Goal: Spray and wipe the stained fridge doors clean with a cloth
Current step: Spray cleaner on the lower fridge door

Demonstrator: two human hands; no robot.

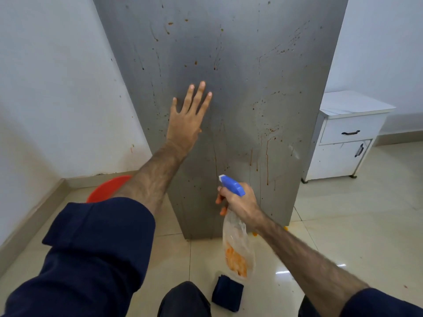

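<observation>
The task is judged to be at an early stage. The fridge door (pixel 229 99) carries brown spots and drip runs across nearly its whole face, with no wiped area apparent. The left hand (pixel 186 120) lies flat against the door, fingers straight. The right hand (pixel 239 203) grips the spray bottle (pixel 237 241), nozzle toward the door. The dark cloth (pixel 227 295) lies folded on the floor, unheld; spraying and wiping remain.

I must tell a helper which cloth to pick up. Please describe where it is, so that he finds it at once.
Start at the tall grey stained fridge. On the tiled floor before it, under the spray bottle in the right hand, lies the cloth. It is a dark navy folded square, the only fabric on the floor.
</observation>
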